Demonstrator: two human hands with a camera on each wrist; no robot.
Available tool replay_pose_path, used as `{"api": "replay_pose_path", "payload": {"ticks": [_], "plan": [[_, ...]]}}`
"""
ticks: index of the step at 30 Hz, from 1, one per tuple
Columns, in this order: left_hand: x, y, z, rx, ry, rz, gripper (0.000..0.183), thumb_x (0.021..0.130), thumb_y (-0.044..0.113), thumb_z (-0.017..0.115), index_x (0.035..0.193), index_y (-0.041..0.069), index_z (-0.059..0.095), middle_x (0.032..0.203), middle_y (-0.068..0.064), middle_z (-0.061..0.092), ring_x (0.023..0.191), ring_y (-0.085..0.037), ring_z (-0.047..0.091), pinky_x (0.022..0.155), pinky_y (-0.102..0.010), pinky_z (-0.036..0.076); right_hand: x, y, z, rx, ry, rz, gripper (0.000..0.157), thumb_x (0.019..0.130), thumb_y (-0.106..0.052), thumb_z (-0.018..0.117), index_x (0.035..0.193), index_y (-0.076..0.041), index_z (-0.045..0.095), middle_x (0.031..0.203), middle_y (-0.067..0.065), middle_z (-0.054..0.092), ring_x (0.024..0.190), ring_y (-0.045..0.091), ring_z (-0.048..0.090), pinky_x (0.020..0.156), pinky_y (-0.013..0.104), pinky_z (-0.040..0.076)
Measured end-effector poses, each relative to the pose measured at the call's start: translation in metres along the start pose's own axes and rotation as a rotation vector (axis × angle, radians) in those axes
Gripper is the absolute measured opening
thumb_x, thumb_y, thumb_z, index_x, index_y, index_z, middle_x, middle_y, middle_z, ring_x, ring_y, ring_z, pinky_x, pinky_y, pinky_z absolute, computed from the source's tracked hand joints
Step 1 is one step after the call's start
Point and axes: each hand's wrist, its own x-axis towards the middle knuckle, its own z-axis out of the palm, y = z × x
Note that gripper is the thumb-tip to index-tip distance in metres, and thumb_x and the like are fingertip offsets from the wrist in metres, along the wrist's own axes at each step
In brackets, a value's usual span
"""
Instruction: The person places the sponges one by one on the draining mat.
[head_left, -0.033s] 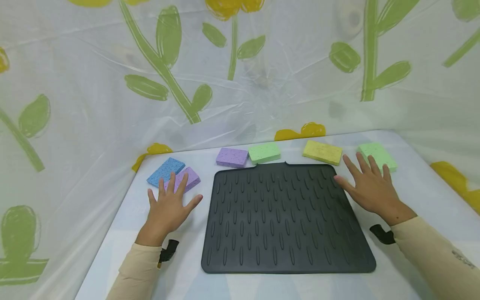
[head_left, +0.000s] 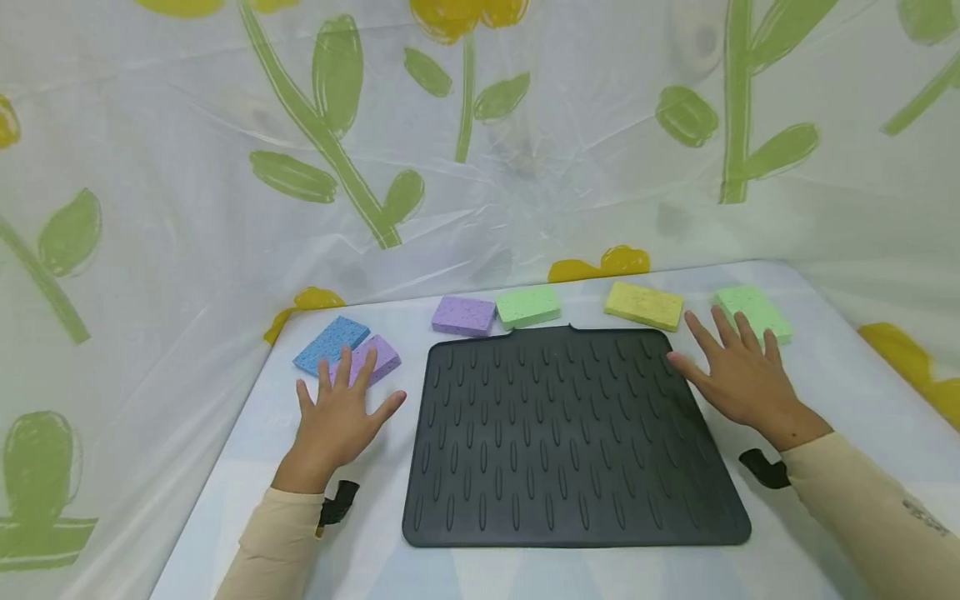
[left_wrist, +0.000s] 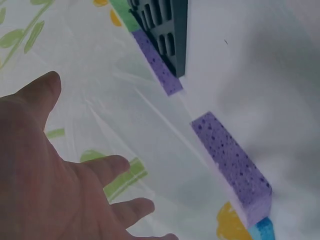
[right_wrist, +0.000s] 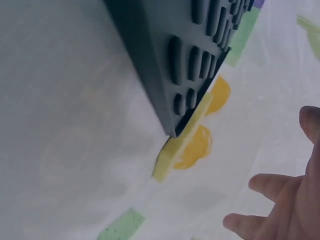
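Note:
My left hand [head_left: 333, 429] is spread with straight fingers at the left of a black ridged mat [head_left: 562, 433], holding nothing. Its fingertips overlap a purple sponge [head_left: 382, 360] in the head view, while the left wrist view shows them apart from that sponge [left_wrist: 232, 162]. A blue sponge [head_left: 330, 343] lies against the purple one. At the mat's right side my right hand [head_left: 746, 379] is likewise spread and holds nothing. Just beyond its fingers sits a light green sponge [head_left: 753, 310], partly covered by them. A yellow sponge [head_left: 643, 305] lies close by, behind the mat's far right corner.
Behind the mat's far edge, a second purple sponge [head_left: 463, 317] and another light green sponge [head_left: 528, 306] sit side by side. The pale table [head_left: 480, 575] backs onto a white curtain [head_left: 570, 217] printed with flowers. A black strap [head_left: 765, 468] shows at the right wrist.

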Motion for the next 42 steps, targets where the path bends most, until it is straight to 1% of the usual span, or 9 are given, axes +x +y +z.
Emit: {"api": "replay_pose_path", "payload": {"ticks": [5,9,12,14,19,26,29,36,42], "plan": [[0.002,0.000,0.002,0.003,0.026,0.015,0.087,0.095,0.073,0.038,0.161,0.018,0.021,0.165,-0.025,0.012,0.148,-0.057,0.008,0.110,-0.078,-0.002,0.000,-0.002,0.000,-0.013,-0.017,0.003,0.082,0.101,-0.064,0.034,0.161,-0.012,0.014,0.162,0.033,0.007,0.146,0.059,0.007,0.110,0.076,0.000],[0.010,0.001,0.004,-0.017,0.050,0.033,0.075,0.099,0.060,0.046,0.156,0.014,0.034,0.156,-0.024,0.037,0.140,-0.050,0.038,0.109,-0.072,0.025,0.003,0.002,0.000,-0.025,0.030,-0.008,0.077,0.101,-0.057,0.044,0.156,-0.005,0.029,0.158,0.034,0.021,0.142,0.058,0.021,0.109,0.075,0.014],[0.020,0.001,0.007,-0.095,0.019,0.039,0.062,0.101,0.047,0.053,0.150,0.010,0.045,0.134,-0.022,0.060,0.117,-0.042,0.060,0.094,-0.060,0.047,0.012,0.016,0.000,-0.008,0.079,-0.001,0.067,0.101,-0.045,0.052,0.147,0.002,0.041,0.149,0.037,0.034,0.132,0.060,0.033,0.099,0.075,0.031],[0.027,-0.001,0.012,-0.170,-0.037,0.041,0.057,0.101,0.040,0.056,0.147,0.008,0.048,0.122,-0.018,0.067,0.103,-0.034,0.065,0.084,-0.050,0.053,0.020,0.029,0.000,0.026,0.077,0.031,0.063,0.101,-0.039,0.053,0.144,0.005,0.042,0.145,0.039,0.036,0.127,0.062,0.035,0.092,0.076,0.036],[0.037,-0.012,0.027,-0.313,-0.183,0.098,0.055,0.099,0.031,0.063,0.147,0.008,0.049,0.111,-0.013,0.067,0.087,-0.021,0.058,0.073,-0.035,0.049,0.037,0.065,-0.001,0.081,-0.042,0.161,0.068,0.102,-0.037,0.048,0.150,0.007,0.030,0.146,0.045,0.024,0.125,0.069,0.026,0.090,0.079,0.032],[0.038,-0.016,0.036,-0.357,-0.204,0.197,0.056,0.096,0.028,0.068,0.146,0.010,0.050,0.116,-0.014,0.063,0.086,-0.019,0.054,0.071,-0.033,0.046,0.051,0.091,-0.001,0.088,-0.211,0.226,0.078,0.102,-0.042,0.045,0.152,0.009,0.015,0.145,0.050,0.008,0.125,0.073,0.018,0.096,0.081,0.028],[0.037,-0.015,0.038,-0.366,-0.219,0.209,0.058,0.095,0.028,0.069,0.147,0.010,0.049,0.118,-0.014,0.061,0.084,-0.019,0.052,0.070,-0.032,0.045,0.054,0.094,0.001,0.093,-0.231,0.232,0.074,0.101,-0.036,0.045,0.150,0.012,0.016,0.142,0.051,0.010,0.123,0.074,0.021,0.096,0.080,0.029],[0.039,-0.015,0.043,-0.377,-0.265,0.227,0.068,0.095,0.025,0.069,0.153,0.009,0.038,0.122,-0.012,0.054,0.087,-0.017,0.049,0.077,-0.033,0.044,0.047,0.097,-0.001,0.108,-0.218,0.226,0.058,0.100,-0.020,0.043,0.144,0.011,0.022,0.129,0.054,0.030,0.114,0.073,0.035,0.088,0.075,0.038],[0.047,-0.013,0.046,-0.399,-0.267,0.226,0.067,0.095,0.025,0.069,0.154,0.011,0.038,0.124,-0.011,0.052,0.089,-0.018,0.048,0.078,-0.033,0.043,0.041,0.099,-0.006,0.123,-0.171,0.266,0.063,0.098,-0.020,0.045,0.148,0.010,0.018,0.129,0.054,0.030,0.114,0.073,0.034,0.088,0.075,0.037]]}}
